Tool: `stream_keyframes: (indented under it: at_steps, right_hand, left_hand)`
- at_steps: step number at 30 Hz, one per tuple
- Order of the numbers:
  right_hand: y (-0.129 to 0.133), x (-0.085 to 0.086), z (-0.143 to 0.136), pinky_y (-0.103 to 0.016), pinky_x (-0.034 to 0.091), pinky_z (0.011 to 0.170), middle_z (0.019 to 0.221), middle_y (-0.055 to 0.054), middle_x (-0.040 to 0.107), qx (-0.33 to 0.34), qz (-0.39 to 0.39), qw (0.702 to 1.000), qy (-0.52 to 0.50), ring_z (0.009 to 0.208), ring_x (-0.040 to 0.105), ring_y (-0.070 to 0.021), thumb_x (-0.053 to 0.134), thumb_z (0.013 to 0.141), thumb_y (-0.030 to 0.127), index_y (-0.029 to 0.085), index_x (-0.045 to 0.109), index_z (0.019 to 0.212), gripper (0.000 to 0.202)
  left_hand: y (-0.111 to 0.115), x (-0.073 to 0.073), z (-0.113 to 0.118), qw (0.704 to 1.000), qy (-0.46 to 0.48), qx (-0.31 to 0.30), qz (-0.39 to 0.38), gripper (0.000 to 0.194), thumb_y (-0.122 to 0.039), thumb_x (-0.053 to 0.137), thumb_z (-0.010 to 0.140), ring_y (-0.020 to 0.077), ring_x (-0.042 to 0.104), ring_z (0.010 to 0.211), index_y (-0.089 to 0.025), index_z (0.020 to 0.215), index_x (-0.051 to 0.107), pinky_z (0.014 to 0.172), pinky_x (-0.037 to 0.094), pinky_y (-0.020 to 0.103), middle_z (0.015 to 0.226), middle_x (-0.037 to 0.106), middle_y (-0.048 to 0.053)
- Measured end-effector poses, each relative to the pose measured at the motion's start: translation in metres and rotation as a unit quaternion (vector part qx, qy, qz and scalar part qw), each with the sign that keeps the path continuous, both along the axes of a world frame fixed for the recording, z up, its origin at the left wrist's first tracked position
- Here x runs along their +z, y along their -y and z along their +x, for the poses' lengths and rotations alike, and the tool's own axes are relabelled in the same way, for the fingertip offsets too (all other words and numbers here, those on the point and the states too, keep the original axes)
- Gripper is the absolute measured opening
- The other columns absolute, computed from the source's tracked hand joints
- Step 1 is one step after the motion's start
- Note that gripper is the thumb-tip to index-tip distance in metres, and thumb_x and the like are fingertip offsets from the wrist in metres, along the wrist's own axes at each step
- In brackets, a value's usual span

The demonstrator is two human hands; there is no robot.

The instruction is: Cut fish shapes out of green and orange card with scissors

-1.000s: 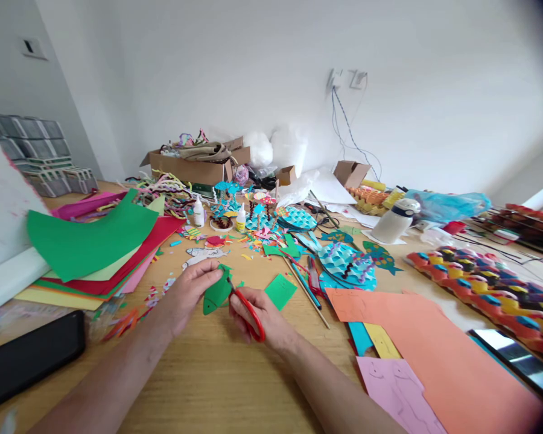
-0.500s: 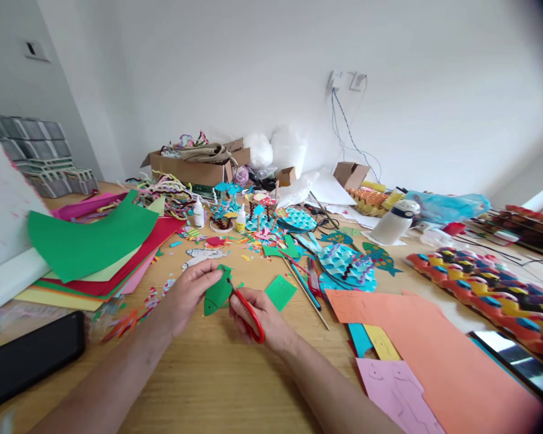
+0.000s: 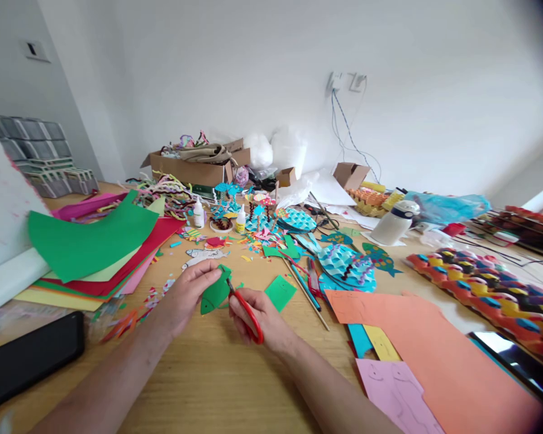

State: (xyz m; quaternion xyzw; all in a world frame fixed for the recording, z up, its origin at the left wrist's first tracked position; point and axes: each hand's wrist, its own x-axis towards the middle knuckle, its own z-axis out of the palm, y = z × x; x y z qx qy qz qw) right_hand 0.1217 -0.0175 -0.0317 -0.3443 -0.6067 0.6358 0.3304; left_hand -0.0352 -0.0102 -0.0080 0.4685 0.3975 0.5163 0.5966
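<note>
My left hand point(image 3: 198, 290) pinches a green paper fish point(image 3: 214, 293) by its upper edge, with a drawn eye and curved line at its lower end. My right hand point(image 3: 257, 316) is closed round the red handles of a pair of scissors point(image 3: 255, 330). The blades point up and left and meet the right edge of the fish; how far apart they stand is hard to make out. Just right of my right hand, a green paper piece point(image 3: 281, 292) with pencil marks lies on the table point(image 3: 199, 380).
Coloured paper sheets point(image 3: 95, 241) are stacked at left, above a black phone point(image 3: 31, 361). Orange paper point(image 3: 425, 343) and pink paper point(image 3: 396, 389) lie at right. Beyond are glue bottles point(image 3: 240, 220), paper scraps, a wooden stick point(image 3: 308, 295), a white flask point(image 3: 394, 222) and a painted egg tray point(image 3: 484, 286).
The green fish has tilted and shifted slightly left at its lower end. The scissors have turned a little, their handles moving slightly left. Both hands keep their hold.
</note>
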Motion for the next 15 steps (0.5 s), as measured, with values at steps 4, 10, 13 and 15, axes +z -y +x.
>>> stream_keyframes:
  at_steps: [4, 10, 13, 15]
  right_hand:
    - [0.0001, -0.0011, 0.0001, -0.015, 0.023, 0.029, 0.037, 0.008, 0.040, 0.001, 0.001, 1.000, 0.001, 0.029, 0.035, -0.0045, 0.052, 0.073, 0.066, 0.017, 0.046, 0.062, 0.050]
    - [-0.0008, -0.0050, -0.0005, -0.015, 0.024, 0.030, 0.040, 0.007, 0.045, -0.004, 0.008, 1.000, 0.023, 0.030, 0.038, -0.0048, 0.050, 0.076, 0.064, 0.017, 0.047, 0.065, 0.048]
    - [-0.0011, -0.0070, -0.0005, -0.016, 0.026, 0.031, 0.041, 0.007, 0.045, -0.012, 0.009, 0.999, 0.034, 0.031, 0.038, -0.0050, 0.050, 0.077, 0.063, 0.017, 0.047, 0.066, 0.047]
    - [-0.0011, -0.0077, -0.0002, -0.016, 0.025, 0.032, 0.041, 0.007, 0.045, -0.014, 0.012, 0.999, 0.035, 0.031, 0.037, -0.0050, 0.050, 0.078, 0.061, 0.017, 0.047, 0.066, 0.046]
  left_hand:
    - [0.0005, -0.0001, -0.0004, 1.000, -0.006, -0.001, 0.002, 0.022, -0.033, 0.065, 0.071, 0.0088, 0.039, 0.055, -0.018, 0.062, 0.053, 0.054, 0.034, 0.019, 0.056, 0.047, -0.006]
    - [-0.0005, -0.0005, -0.0016, 1.000, -0.022, -0.009, 0.002, 0.021, -0.034, 0.065, 0.071, 0.0094, 0.039, 0.055, -0.018, 0.063, 0.054, 0.053, 0.033, 0.020, 0.056, 0.048, -0.006]
    - [-0.0005, 0.0011, -0.0016, 1.000, -0.026, -0.010, -0.002, 0.020, -0.033, 0.065, 0.071, 0.0097, 0.041, 0.055, -0.018, 0.064, 0.054, 0.054, 0.033, 0.021, 0.057, 0.049, -0.006]
    - [-0.0001, 0.0025, -0.0012, 0.999, -0.028, -0.014, -0.006, 0.020, -0.033, 0.065, 0.071, 0.0101, 0.043, 0.056, -0.018, 0.064, 0.055, 0.055, 0.034, 0.021, 0.058, 0.050, -0.005]
